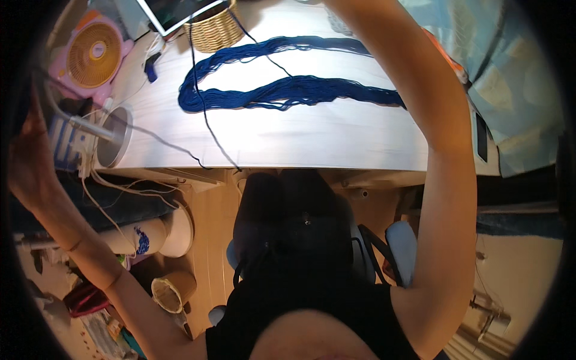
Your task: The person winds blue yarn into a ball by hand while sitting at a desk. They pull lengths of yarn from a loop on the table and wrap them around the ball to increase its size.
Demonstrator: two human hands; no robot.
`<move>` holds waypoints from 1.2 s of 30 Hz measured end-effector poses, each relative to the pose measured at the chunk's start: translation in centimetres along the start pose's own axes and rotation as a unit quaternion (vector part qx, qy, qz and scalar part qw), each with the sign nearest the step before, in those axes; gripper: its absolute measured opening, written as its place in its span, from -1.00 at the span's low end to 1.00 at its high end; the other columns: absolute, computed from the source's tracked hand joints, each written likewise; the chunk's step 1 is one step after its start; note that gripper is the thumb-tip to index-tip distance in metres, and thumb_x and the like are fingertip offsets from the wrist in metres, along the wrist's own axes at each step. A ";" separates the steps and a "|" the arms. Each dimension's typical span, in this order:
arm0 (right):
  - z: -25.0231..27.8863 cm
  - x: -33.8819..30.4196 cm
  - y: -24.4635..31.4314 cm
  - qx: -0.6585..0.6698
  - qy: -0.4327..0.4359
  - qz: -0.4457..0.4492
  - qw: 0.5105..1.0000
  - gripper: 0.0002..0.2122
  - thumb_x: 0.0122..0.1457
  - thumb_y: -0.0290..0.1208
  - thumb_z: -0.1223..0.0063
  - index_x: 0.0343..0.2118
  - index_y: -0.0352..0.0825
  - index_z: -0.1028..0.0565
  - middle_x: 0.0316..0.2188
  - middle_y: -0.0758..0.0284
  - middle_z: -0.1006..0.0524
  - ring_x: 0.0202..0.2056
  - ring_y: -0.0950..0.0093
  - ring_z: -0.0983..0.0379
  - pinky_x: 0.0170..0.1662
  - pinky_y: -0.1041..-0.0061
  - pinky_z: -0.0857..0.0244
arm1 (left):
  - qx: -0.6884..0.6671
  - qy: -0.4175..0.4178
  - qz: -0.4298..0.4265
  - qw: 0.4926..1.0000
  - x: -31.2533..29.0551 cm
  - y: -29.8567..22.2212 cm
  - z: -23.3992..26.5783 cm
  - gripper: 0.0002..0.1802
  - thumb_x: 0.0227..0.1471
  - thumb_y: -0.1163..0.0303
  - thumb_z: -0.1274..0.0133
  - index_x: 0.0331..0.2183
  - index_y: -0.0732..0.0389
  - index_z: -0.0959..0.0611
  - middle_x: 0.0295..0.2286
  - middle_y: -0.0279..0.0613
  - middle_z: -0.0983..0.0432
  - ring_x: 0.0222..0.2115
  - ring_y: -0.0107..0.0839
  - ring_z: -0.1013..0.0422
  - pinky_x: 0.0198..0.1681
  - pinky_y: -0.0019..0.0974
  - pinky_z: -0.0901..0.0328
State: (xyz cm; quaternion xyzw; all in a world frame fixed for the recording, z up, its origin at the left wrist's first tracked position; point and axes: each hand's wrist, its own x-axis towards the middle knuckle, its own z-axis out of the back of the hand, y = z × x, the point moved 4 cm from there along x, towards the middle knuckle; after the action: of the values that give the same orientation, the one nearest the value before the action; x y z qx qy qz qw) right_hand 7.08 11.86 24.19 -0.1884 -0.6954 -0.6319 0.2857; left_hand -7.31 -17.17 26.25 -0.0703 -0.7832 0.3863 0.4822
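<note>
A long skein of dark blue yarn (306, 90) lies looped across the white desk, its bend at the left and its right end passing under my right arm (447, 132). That arm reaches far forward over the desk. All but a sliver of my right hand is cut off by the upper edge, so its fingers are hidden. At the far left my left hand (29, 159) is raised beside the pink fan, in the dark rim of the picture. Its fingers are too dim to make out. Loose dark strands (206, 114) hang over the skein and down to the desk's front edge.
A woven basket (217, 30) stands at the back, a white-framed tablet (174, 13) by it. On the left are a pink fan (93, 54), a round white stand (115, 137) and cables. Below the desk, a waste bin (171, 293) stands left of my legs.
</note>
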 end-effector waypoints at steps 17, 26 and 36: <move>8.2 -21.6 2.2 -0.582 -0.193 -0.170 0.771 -0.64 0.27 -0.12 0.34 0.00 -0.16 -0.36 -0.04 0.24 -0.37 0.01 0.38 -0.28 0.10 0.37 -0.14 | -0.088 0.105 0.118 0.983 -2.6 17.9 -13.0 -0.55 0.03 0.39 -0.03 -0.01 0.23 -0.41 -0.13 -0.15 -0.42 -0.12 -0.44 -0.39 -0.01 -0.39 -0.30; 0.5 -15.0 -6.0 0.092 -0.223 -0.016 0.970 -0.43 0.21 0.15 0.40 -0.02 -0.30 -0.32 -0.36 0.26 -0.51 -0.51 0.53 -0.44 -0.22 0.36 -0.36 | -0.052 0.204 0.125 0.970 -2.9 19.2 -19.5 -0.43 -0.06 0.35 -0.10 -0.01 0.34 -0.35 -0.06 -0.04 -0.33 0.01 -0.26 -0.27 0.10 -0.18 -0.18; 8.0 -16.7 -0.4 -0.264 -0.437 0.100 0.854 -0.89 0.08 -0.38 -0.07 -0.46 -0.31 -0.53 -0.66 0.43 -0.47 -0.71 0.68 -0.23 -0.65 0.67 -0.12 | -0.181 0.062 0.144 0.971 3.8 19.1 -2.4 -0.41 -0.05 0.42 -0.07 0.01 0.45 -0.31 0.04 0.11 -0.22 0.08 -0.09 -0.18 0.19 -0.08 -0.04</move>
State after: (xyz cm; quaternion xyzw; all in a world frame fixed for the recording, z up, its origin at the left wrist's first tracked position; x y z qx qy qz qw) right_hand 18.31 21.39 12.98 -0.5820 -0.5332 -0.6123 -0.0461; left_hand -12.32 -0.84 16.62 -0.2917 -0.7903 0.2987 0.4484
